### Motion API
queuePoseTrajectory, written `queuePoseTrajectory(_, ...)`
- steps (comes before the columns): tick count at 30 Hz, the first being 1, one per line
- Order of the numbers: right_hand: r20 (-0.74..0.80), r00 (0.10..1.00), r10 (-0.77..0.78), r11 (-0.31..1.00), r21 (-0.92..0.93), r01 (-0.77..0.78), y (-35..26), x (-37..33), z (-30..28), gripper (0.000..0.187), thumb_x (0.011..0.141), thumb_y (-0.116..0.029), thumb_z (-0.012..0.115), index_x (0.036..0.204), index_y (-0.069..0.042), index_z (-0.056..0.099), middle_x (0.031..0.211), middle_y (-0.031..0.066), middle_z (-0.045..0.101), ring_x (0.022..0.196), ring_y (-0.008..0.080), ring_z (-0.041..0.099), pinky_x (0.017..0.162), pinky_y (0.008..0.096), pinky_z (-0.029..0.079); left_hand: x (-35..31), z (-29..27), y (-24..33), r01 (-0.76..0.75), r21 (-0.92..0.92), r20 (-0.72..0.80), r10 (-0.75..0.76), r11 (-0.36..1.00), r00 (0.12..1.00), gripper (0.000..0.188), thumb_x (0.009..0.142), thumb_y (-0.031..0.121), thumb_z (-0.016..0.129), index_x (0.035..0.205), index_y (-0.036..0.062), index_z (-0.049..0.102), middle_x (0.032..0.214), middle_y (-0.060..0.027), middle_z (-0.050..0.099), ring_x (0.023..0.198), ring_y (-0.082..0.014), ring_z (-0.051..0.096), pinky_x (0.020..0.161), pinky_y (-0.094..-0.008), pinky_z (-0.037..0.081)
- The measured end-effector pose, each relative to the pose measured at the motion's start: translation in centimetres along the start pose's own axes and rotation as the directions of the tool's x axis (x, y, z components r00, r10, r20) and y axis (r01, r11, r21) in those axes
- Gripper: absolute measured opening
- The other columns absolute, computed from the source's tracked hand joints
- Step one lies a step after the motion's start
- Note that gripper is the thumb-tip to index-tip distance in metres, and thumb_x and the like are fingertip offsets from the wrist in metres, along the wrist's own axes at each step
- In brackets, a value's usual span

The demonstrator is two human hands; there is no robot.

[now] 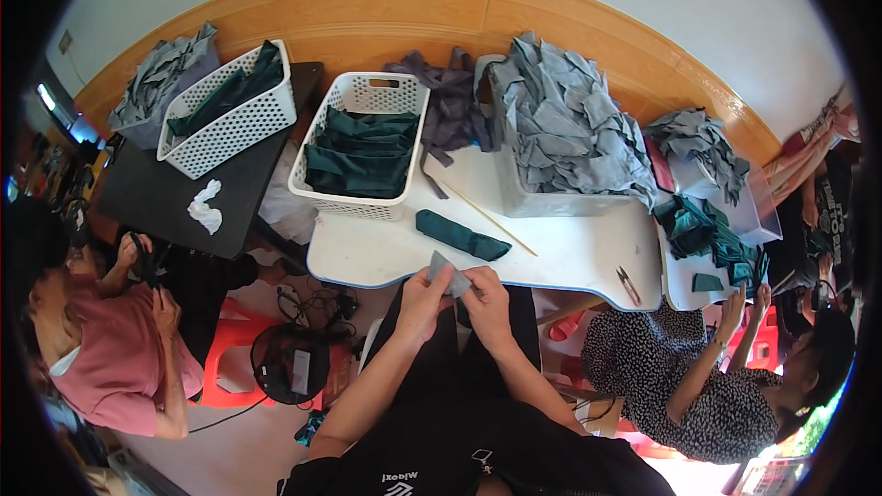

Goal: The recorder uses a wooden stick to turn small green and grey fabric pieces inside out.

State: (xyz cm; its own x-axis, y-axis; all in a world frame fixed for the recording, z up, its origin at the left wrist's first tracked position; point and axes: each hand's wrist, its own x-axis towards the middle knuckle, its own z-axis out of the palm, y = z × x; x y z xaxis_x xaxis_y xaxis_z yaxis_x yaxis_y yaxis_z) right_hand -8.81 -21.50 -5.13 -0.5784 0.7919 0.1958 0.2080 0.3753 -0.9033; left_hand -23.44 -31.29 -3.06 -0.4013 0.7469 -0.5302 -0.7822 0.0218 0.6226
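Note:
Between my two hands, over my lap at the table's front edge, is a small piece of grey fabric. My left hand pinches one side of it, and my right hand grips the other side. Just beyond them a folded dark green fabric piece lies on the white table. A thin wooden stick rests slantwise behind the green piece. Farther back stands a white perforated basket with dark green fabric pieces inside. A large bin heaped with grey fabric pieces is at the back right.
Small thread snips lie near the table's right front edge. Dark grey cloth sits between basket and bin. At left, a black table carries another white basket. People sit at left and right; a fan stands low.

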Motion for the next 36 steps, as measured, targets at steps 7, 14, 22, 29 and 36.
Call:
queuePoseTrajectory(7, -0.047, 0.985, 0.164, 0.982, 0.107, -0.159, -0.7, 0.6, 1.6, 0.027, 0.110, 0.001, 0.088, 0.136, -0.003, 0.090, 0.135, 0.0180, 0.081, 0.129, 0.0419, 0.080, 0.112, 0.0512, 0.065, -1.3, 0.2, -3.6, -0.060, 0.063, 0.076, 0.055, 0.996, 0.996, 0.036, 0.130, 0.033, 0.092, 0.150, 0.0040, 0.087, 0.127, -0.0017, 0.087, 0.108, -0.0091, 0.079, 0.088, -0.0306, 0.061)
queuePoseTrajectory(14, -0.096, 0.995, -0.022, 0.998, 0.049, 0.026, 0.9, -1.6, 0.6, 0.041, 0.103, 0.011, 0.082, 0.141, -0.001, 0.090, 0.138, 0.0181, 0.077, 0.131, 0.0391, 0.079, 0.110, 0.0447, 0.067, -2.7, -1.0, -6.1, 0.001, -0.064, 0.200, 0.012, 0.998, 0.980, 0.035, 0.136, 0.042, 0.085, 0.150, 0.0102, 0.087, 0.136, -0.0023, 0.089, 0.118, -0.0102, 0.082, 0.096, -0.0299, 0.064)
queuePoseTrajectory(22, -0.048, 0.990, 0.134, 0.990, 0.048, -0.131, -0.3, -1.9, 0.5, 0.034, 0.099, 0.004, 0.092, 0.133, 0.001, 0.088, 0.138, 0.0154, 0.075, 0.125, 0.0360, 0.078, 0.109, 0.0449, 0.065, -3.4, 0.2, -7.4, -0.074, -0.334, 0.025, 0.087, 0.939, 0.996, 0.042, 0.138, 0.055, 0.078, 0.149, 0.0154, 0.082, 0.141, -0.0028, 0.081, 0.139, -0.0163, 0.077, 0.112, -0.0515, 0.071)
queuePoseTrajectory(29, -0.030, 0.986, 0.161, 0.987, -0.014, -0.162, -5.4, -2.7, 0.7, 0.029, 0.097, 0.007, 0.089, 0.126, -0.001, 0.090, 0.140, 0.0146, 0.073, 0.123, 0.0323, 0.075, 0.100, 0.0420, 0.063, -4.4, -0.7, -6.9, 0.093, -0.211, -0.001, -0.096, 0.973, 0.995, 0.062, 0.129, 0.079, 0.079, 0.139, 0.0180, 0.084, 0.132, -0.0014, 0.082, 0.126, -0.0183, 0.075, 0.104, -0.0501, 0.061)
queuePoseTrajectory(36, -0.079, 0.996, 0.044, 0.999, -0.026, -0.046, -4.7, -3.8, 1.0, 0.036, 0.097, 0.011, 0.084, 0.128, -0.004, 0.095, 0.135, 0.0144, 0.074, 0.121, 0.0329, 0.076, 0.102, 0.0430, 0.062, -6.1, 1.6, -6.9, 0.067, -0.302, -0.009, -0.073, 0.951, 0.997, 0.063, 0.137, 0.074, 0.066, 0.151, 0.0152, 0.084, 0.133, -0.0024, 0.081, 0.128, -0.0135, 0.074, 0.107, -0.0395, 0.061)
